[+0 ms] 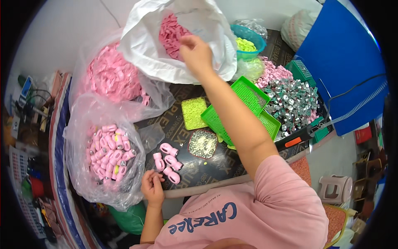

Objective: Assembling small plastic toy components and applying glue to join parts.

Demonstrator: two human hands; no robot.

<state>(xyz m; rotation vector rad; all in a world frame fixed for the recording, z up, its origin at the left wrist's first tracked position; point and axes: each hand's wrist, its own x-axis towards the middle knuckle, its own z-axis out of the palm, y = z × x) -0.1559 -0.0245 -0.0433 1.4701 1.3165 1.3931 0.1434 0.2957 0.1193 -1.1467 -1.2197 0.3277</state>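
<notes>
Pink shirt (290, 203) borders the table (192, 166). Table's near edge: left hand (152, 189) beside pink housings (172, 162). Far side: right hand (196, 54) over pink pieces (170, 33) in white sack (141, 43). Both: fingers half-curled; hold indeterminable.

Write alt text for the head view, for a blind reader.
A person's right hand reaches into an open white bag holding pink pieces; the left hand is near four pink casings on a dark table. Nearby are a clear bag of similar casings, green trays and a heap of small metallic parts.
</notes>
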